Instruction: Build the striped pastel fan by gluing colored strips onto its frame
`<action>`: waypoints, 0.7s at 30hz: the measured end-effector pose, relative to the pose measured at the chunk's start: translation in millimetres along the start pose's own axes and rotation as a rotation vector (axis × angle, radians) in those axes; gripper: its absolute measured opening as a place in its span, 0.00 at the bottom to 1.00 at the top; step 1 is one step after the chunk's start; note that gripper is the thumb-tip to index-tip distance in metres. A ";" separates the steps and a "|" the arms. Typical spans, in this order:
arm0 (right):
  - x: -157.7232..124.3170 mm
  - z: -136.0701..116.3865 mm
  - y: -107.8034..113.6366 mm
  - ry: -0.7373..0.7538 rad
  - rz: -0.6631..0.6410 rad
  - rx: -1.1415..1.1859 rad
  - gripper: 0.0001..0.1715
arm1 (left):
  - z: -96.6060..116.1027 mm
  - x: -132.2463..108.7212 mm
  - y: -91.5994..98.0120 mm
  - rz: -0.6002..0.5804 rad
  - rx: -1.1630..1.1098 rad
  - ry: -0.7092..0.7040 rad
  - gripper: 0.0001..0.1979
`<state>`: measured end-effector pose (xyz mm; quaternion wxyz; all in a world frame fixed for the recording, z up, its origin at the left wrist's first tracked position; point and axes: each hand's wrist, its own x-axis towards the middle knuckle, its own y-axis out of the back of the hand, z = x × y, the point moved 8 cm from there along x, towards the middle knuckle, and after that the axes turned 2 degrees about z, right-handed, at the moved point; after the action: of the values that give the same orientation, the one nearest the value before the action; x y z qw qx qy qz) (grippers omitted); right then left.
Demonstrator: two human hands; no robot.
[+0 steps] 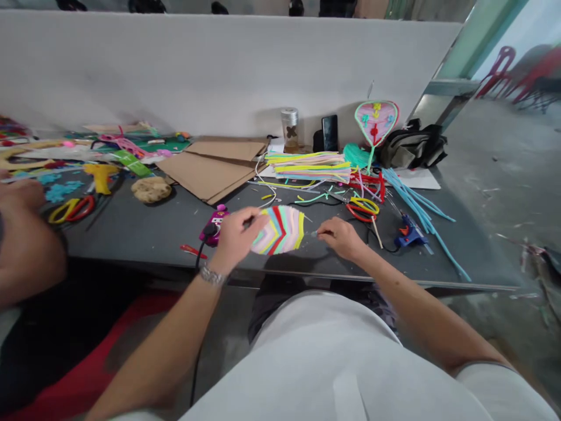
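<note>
Over the table's near edge, at the dial's centre, a striped piece is held between two bent arms. From eight o'clock the left forearm slants up, watch at the wrist, and the left hand, back uppermost, clamps thumb and fingers on the piece's nine-o'clock end. From four o'clock the right forearm reaches in; the right hand curls just beyond the three-o'clock end, fingertips pinched together on a pale bit too small to identify. Purple box lies at nine, bundle at one, glue gun at three.
</note>
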<state>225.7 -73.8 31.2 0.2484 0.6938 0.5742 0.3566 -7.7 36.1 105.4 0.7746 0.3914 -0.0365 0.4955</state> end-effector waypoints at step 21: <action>-106.4 -0.4 -32.3 -0.638 0.036 1.241 0.28 | 14.9 52.8 -54.6 -0.063 -0.659 0.238 0.25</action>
<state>196.2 -170.5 -15.2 -0.0431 0.7879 0.5591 -0.2545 67.5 54.5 108.1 0.8730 0.0606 -0.0918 0.4751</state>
